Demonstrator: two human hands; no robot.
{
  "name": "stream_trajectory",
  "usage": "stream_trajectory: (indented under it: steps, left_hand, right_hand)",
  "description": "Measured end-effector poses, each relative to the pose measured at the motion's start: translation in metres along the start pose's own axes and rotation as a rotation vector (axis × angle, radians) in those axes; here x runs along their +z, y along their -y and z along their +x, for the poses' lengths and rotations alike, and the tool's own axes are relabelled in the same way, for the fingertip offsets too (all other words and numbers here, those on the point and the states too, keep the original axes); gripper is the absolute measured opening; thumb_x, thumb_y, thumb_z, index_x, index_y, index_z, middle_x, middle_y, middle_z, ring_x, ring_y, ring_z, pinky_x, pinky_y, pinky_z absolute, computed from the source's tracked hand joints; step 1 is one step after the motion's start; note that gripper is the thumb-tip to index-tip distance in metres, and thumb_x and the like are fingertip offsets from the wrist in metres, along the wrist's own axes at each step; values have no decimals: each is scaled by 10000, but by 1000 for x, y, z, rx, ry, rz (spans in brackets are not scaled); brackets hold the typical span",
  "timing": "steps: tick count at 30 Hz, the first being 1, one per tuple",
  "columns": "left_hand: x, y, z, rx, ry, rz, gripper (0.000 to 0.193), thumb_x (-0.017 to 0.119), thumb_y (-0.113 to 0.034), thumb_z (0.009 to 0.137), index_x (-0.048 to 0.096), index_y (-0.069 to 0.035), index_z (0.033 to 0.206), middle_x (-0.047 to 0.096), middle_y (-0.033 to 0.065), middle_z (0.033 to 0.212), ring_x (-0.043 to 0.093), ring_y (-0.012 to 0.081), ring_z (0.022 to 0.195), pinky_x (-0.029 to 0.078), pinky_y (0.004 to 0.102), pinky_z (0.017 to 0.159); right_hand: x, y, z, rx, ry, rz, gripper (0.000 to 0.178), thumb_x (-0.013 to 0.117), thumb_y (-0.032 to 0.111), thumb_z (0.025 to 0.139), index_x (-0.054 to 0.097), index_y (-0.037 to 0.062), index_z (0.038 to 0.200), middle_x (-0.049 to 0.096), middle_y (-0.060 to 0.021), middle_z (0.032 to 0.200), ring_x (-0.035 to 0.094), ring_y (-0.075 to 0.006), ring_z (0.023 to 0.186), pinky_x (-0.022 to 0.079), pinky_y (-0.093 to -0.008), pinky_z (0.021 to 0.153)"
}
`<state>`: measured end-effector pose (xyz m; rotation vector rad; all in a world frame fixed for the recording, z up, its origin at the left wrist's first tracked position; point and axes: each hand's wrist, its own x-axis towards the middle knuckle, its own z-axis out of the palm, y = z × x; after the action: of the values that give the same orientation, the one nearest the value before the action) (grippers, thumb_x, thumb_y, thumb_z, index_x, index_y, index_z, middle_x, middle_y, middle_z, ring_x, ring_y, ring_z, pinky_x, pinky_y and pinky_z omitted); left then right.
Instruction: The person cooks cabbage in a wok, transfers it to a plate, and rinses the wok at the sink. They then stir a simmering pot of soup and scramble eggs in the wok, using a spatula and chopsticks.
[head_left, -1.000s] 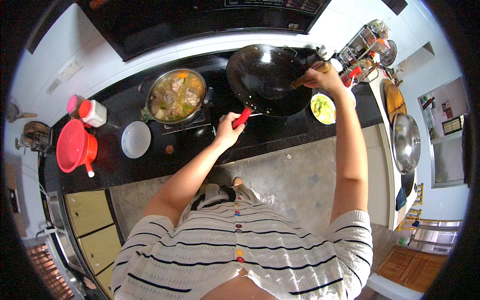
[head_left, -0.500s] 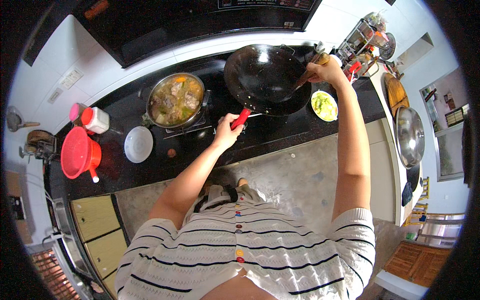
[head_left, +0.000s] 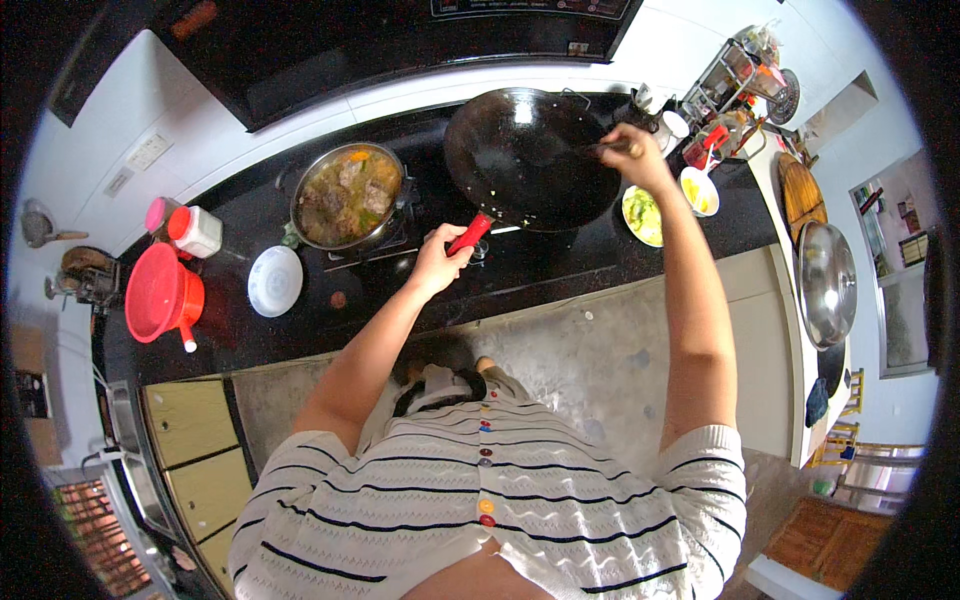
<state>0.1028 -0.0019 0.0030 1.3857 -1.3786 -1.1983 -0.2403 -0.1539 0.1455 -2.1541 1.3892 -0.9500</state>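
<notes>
My left hand (head_left: 436, 264) is closed round the red handle (head_left: 471, 234) of a dark wok (head_left: 530, 160) on the counter. A few small pale bits cling to the wok's near inner side. At its right rim my right hand (head_left: 634, 158) grips the wooden handle of a spatula (head_left: 622, 149); the spatula's head is hard to make out against the dark metal. Just below that hand, beside my forearm, sits a white bowl of chopped pale-green vegetables (head_left: 641, 216). A smaller white bowl (head_left: 700, 192) with something yellow stands to the forearm's right.
Left of the wok, a metal pan of meat stew (head_left: 347, 196) rests on a burner. A white dish (head_left: 275, 282), a red dipper (head_left: 160, 293) and a red-lidded jar (head_left: 196, 231) are farther left. At right are a metal lid (head_left: 827, 285) and a wooden board (head_left: 799, 198).
My right hand has moved slightly left and nearer, and the spatula's angle has changed. The wok handle sits a little farther left. The bowl with the yellow contents now shows beside my forearm.
</notes>
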Motion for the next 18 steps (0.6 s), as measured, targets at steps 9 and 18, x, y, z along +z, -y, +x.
stream_trajectory:
  steps: [9, 18]
  left_hand:
    - [-6, -4, -5, -33, -19, -24, 337, 662, -46, 827, 520, -31, 1133, 610, 97, 965, 573, 106, 618, 445, 241, 438]
    - [1, -4, -3, -21, -6, -40, 323, 670, -43, 815, 536, -39, 1108, 607, 91, 937, 568, 108, 592, 446, 249, 431]
  right_hand:
    - [-52, 48, 14, 338, 293, 340, 185, 670, 96, 789, 593, -16, 915, 670, -143, 820, 671, -206, 636, 575, -284, 565]
    - [-3, 34, 25, 146, 203, 181, 188, 692, 161, 749, 611, 8, 823, 644, -97, 673, 651, -164, 630, 522, -290, 591]
